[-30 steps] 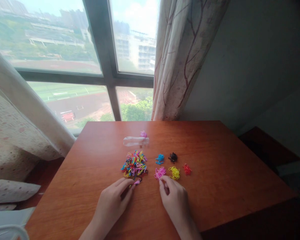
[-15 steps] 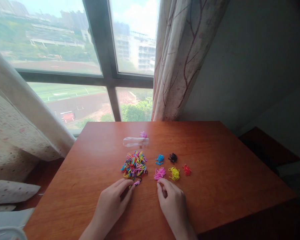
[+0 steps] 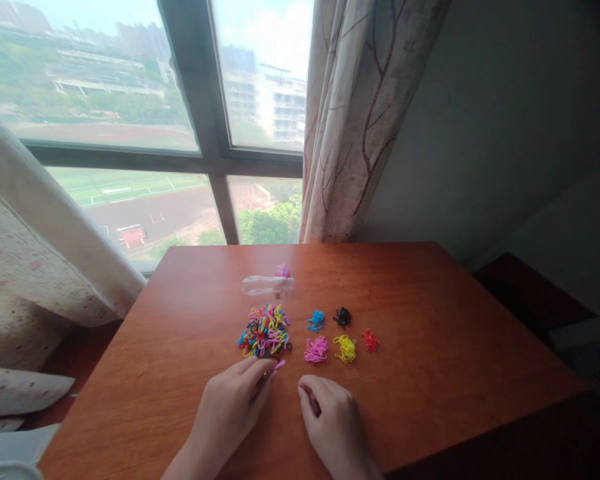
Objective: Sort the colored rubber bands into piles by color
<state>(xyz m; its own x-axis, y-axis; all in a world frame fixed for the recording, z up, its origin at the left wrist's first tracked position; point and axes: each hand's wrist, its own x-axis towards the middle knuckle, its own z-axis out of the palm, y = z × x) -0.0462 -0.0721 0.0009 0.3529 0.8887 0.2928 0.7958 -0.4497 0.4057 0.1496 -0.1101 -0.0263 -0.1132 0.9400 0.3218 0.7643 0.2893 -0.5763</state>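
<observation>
My left hand (image 3: 237, 393) is in a pinch at the near edge of a mixed heap of small coloured rubber bands (image 3: 265, 332). A pink rubber band (image 3: 279, 365) sticks out from its fingertips, with a bit of yellow below. To its right, my right hand (image 3: 330, 410) has thumb and fingers curled together just above the table, and nothing shows at the tips. Beyond it lie single-colour piles: pink bands (image 3: 316, 349), yellow bands (image 3: 345, 348), red bands (image 3: 371, 340), blue bands (image 3: 316, 320) and black bands (image 3: 342, 317).
A clear plastic bottle (image 3: 265, 286) lies on its side behind the heap, with a purple piece (image 3: 283, 271) just behind it. The brown wooden table (image 3: 445, 333) reaches back to a window (image 3: 180, 157) with patterned curtains (image 3: 355, 120).
My right hand has drawn back from the pink pile, towards the left and nearer to me. My left hand stays by the heap, still pinching. The view has shifted slightly.
</observation>
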